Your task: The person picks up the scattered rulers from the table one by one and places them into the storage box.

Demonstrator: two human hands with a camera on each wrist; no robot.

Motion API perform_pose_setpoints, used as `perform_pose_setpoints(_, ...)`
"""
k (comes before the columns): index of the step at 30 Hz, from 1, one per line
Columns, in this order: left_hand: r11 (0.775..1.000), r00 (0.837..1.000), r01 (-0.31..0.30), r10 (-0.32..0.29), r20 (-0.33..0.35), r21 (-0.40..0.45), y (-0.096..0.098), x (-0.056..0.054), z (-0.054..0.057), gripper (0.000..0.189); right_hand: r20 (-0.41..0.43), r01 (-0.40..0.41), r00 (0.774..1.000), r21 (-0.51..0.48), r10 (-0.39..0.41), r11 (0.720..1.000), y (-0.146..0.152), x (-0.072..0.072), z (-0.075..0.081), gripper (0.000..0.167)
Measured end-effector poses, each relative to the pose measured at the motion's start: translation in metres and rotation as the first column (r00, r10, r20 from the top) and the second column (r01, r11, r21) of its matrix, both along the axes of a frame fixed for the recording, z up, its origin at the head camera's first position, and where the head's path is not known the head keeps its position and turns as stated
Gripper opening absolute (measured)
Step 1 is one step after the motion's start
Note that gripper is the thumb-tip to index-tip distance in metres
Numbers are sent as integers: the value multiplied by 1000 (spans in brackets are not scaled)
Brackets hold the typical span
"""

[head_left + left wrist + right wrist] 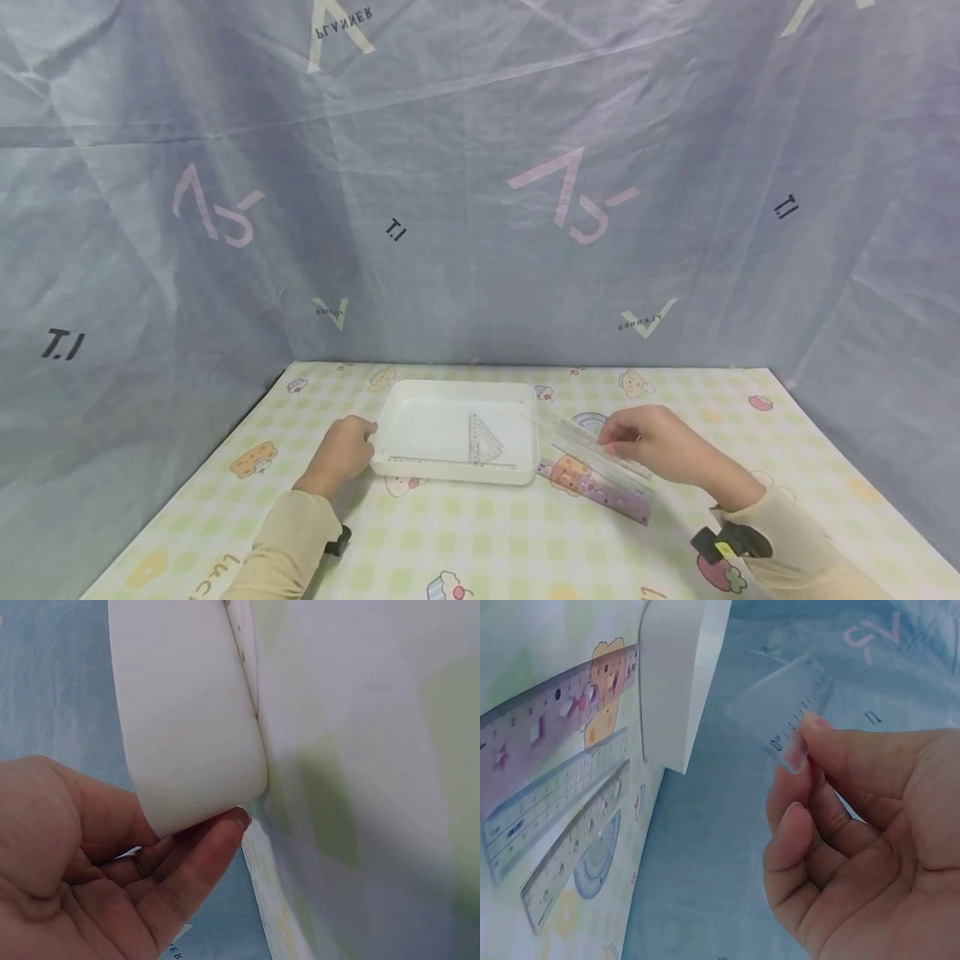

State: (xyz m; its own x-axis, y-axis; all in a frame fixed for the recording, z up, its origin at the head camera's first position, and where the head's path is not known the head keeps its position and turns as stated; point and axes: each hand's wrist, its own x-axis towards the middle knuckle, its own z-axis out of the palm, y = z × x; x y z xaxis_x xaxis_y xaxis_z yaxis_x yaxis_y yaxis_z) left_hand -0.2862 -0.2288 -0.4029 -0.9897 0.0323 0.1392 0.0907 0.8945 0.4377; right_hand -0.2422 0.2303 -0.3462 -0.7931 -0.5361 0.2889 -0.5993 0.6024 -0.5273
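A white tray (427,421) stands at mid-table, and my left hand (345,450) grips its left end between thumb and fingers, as the left wrist view shows. Inside the tray lie a clear set square (483,440) and, along the front wall, a clear ruler (442,462). My right hand (652,437), to the right of the tray, pinches a clear plastic ruler (776,705) between thumb and fingers. The held ruler slants up toward the tray's right rim; its far end is hard to make out.
Below my right hand lie a purple ruler (532,727), a wide clear ruler (570,780), a narrower clear ruler (577,840) and a small protractor (598,862). A checked, patterned cloth (450,537) covers the table. Grey-blue curtains (465,275) hang behind and at both sides.
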Motion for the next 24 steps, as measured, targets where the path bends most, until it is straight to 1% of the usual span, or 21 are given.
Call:
perform_pose_setpoints(7, 1000, 1000, -5, 5, 8, 0, -2, 1, 1, 40, -9, -2, 1000, 5, 2, 1000, -23, -16, 8, 5)
perform_pose_setpoints(11, 1000, 1000, -3, 3, 2, -6, -3, 1, 2, 39, 13, 0, 1000, 1, 0, 1000, -39, -26, 11, 5)
perform_pose_setpoints(17, 1000, 1000, 20, -19, 7, -8, -4, -1, 0, 39, 9, -12, 1000, -4, 12, 1000, -63, -42, 9, 7)
perform_pose_setpoints(20, 1000, 1000, 21, -21, 7, -8, -4, -2, -1, 40, 26, -36, 999, -5, 36, 999, -72, -49, 7, 7)
perform_pose_setpoints(24, 1000, 1000, 21, -21, 1, -4, -3, -3, -1, 39, 56, -52, 997, -2, 52, 999, -80, -54, 3, 6)
